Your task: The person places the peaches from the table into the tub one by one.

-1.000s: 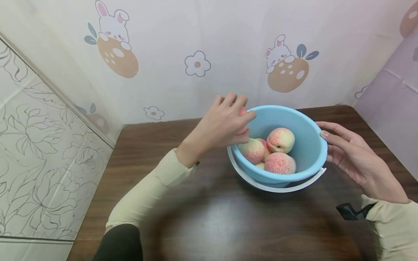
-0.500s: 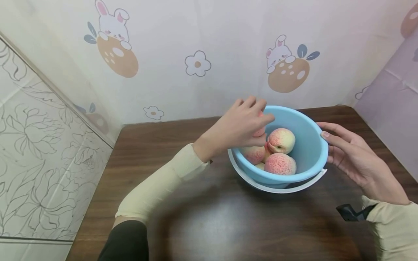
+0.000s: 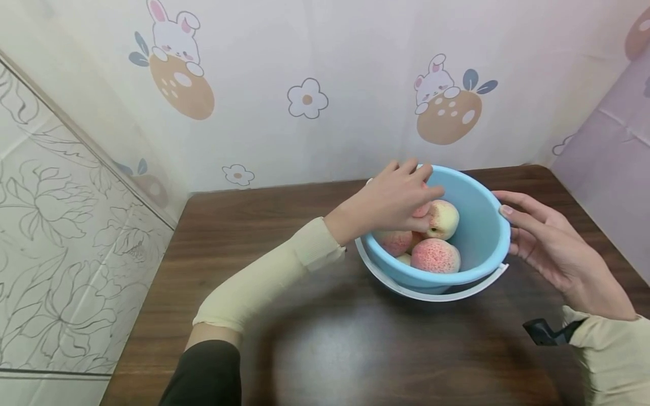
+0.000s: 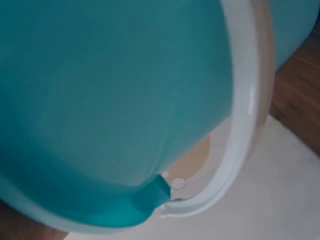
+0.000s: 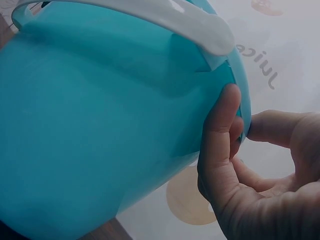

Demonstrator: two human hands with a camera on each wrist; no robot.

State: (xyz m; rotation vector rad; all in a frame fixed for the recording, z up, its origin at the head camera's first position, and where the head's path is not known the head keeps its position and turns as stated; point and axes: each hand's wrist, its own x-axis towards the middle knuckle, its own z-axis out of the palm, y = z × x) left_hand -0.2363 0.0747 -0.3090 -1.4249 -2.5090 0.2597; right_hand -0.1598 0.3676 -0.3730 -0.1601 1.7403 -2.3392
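Note:
A light blue bucket stands on the brown table with several peaches in it. My left hand is over its left rim, fingers curled round a pinkish peach that the hand partly covers. Close to that one are a pale peach, a red-speckled peach and another peach under the hand. My right hand pinches the bucket's right rim, thumb over the edge. In the right wrist view, its fingers press the outer wall. The left wrist view shows bucket and handle, no peach.
The bucket's white handle hangs down along its near side. Behind the wooden table rises a wall covering with printed rabbits and flowers. A white panel with line-drawn flowers borders the left side.
The left hand has moved right and slightly down with its peach, from the bucket's left edge to over the peaches inside. The right hand and bucket stay nearly still.

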